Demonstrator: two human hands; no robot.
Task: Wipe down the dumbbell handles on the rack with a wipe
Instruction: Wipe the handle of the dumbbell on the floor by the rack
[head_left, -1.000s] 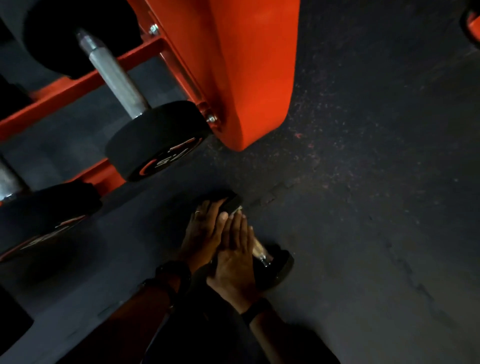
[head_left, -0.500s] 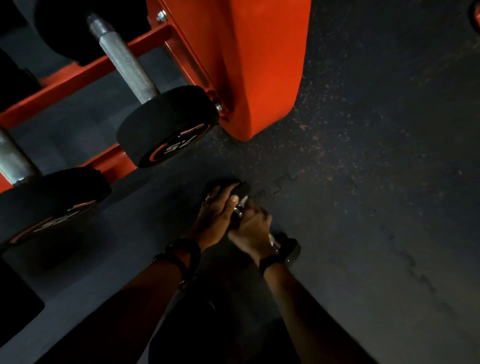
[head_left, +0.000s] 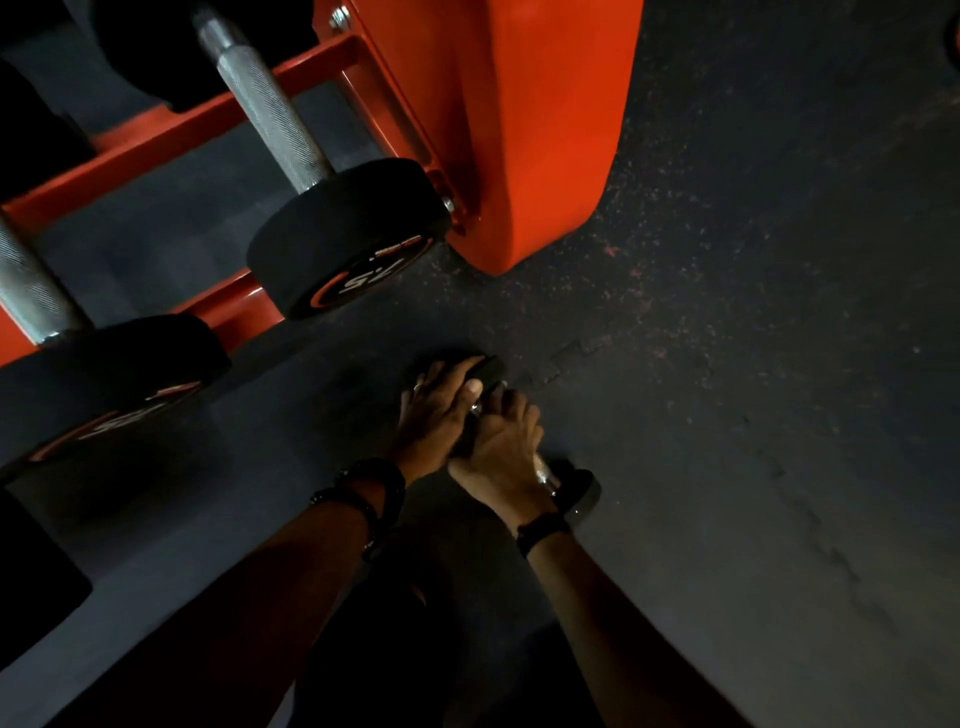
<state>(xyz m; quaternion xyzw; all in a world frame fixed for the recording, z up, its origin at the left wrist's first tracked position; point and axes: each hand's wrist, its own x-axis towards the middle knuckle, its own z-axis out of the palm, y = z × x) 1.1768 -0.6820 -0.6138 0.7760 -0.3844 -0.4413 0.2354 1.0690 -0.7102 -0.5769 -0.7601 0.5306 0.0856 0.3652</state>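
Low in the middle of the frame, a small dumbbell (head_left: 569, 488) lies on the dark rubber floor (head_left: 753, 415), well apart from the orange rack (head_left: 519, 130) filling the upper centre. The left hand (head_left: 441, 415) curls over the far black head, thumb lying across the top, holding that end down. The right hand (head_left: 501, 452) is wrapped round the handle, fingers closed over it, with a glint of chrome showing just beyond the wrist at the near head. Whether a wipe sits under that palm, I cannot tell; the light is too dim and the fingers hide it.

Up on the rack at the upper left, a larger dumbbell (head_left: 337, 244) rests with its knurled handle (head_left: 270, 109) bare, and another black head (head_left: 114, 374) sits at the left edge.

To do this step well, I judge the left hand should pin the head firmly so the weight does not roll, while the right twists and slides the full length of the handle, reaching into both collars. The round heads look ready to roll on that floor, so a steady anchor matters.
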